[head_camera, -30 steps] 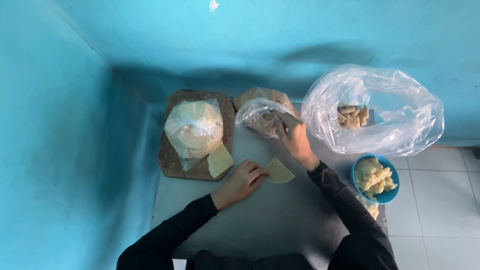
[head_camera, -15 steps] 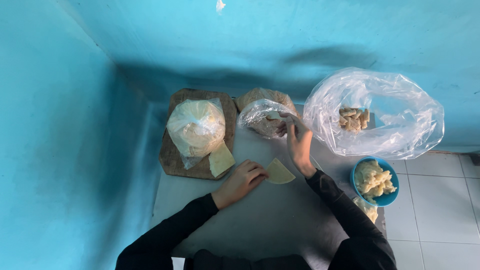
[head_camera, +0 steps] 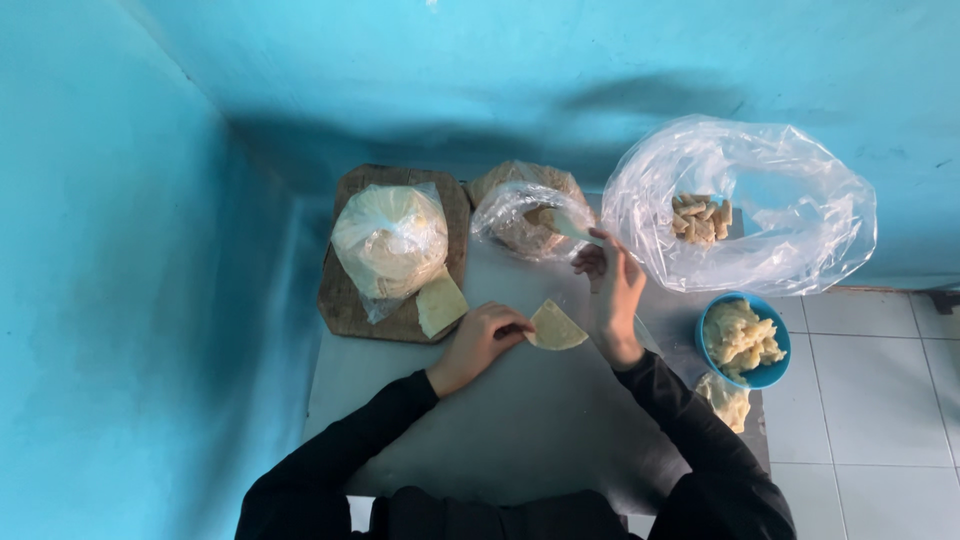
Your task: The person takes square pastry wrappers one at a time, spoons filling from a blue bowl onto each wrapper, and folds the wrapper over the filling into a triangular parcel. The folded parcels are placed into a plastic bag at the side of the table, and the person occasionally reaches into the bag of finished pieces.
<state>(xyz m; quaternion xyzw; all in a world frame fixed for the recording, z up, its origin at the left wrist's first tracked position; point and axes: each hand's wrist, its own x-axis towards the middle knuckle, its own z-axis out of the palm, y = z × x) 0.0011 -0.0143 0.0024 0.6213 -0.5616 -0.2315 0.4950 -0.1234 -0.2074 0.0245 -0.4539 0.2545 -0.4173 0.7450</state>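
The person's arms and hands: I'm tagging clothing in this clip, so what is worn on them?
Both arms are covered by long, plain black sleeves ending at the wrists. The left hand and the right hand are bare: no gloves, and no rings, watch or markings can be seen.

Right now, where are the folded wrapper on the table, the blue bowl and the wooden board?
folded wrapper (head_camera: 556,328), head view, middle of the pale sheet.
blue bowl (head_camera: 706,335), head view, left rim.
wooden board (head_camera: 338,300), head view, bare lower left part.
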